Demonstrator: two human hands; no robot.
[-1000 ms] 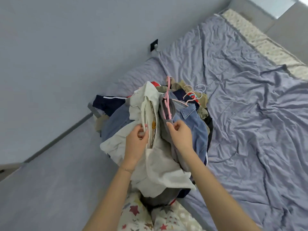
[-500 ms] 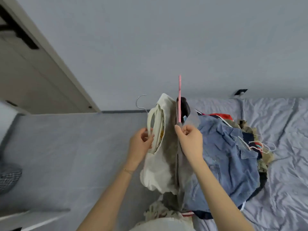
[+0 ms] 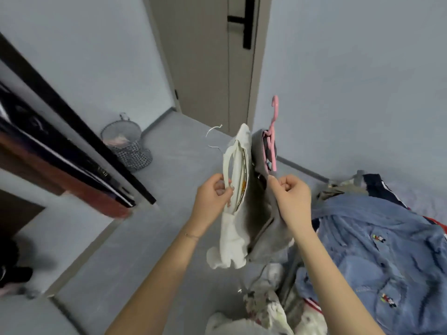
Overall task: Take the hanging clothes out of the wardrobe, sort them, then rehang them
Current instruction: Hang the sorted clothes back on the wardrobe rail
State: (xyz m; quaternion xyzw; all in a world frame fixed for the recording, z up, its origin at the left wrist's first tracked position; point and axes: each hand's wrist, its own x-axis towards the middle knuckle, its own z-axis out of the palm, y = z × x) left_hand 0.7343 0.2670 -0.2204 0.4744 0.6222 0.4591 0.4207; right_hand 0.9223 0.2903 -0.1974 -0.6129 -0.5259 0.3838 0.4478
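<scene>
Compared with one second ago, the view no longer looks down on the bed point(image 3: 428, 199). It now faces the door point(image 3: 205, 56) and what seems to be the wardrobe point(image 3: 48, 146) at the left. The two pieces are now clear of the pile point(image 3: 375, 238), which lies at the right on the bed. They hang in the air above the floor, between the pile and the wardrobe.

The left hand point(image 3: 214, 194) grips the white top point(image 3: 232, 226) at the neck, with fingers curled around the cloth. Its wire hook point(image 3: 212, 131) points up and to the left. The right hand point(image 3: 290, 197) is clamped on the grey top point(image 3: 266, 228), which sits on the pink hanger point(image 3: 273, 131). The hands are apart, side by side, and the two tops touch each other between them.

I judge that the sorting of these two pieces is finished and the rehanging step begins, with the person carrying them toward the wardrobe. The rail is not visible, so I cannot tell where they go. Many clothes wait in the pile.
</scene>
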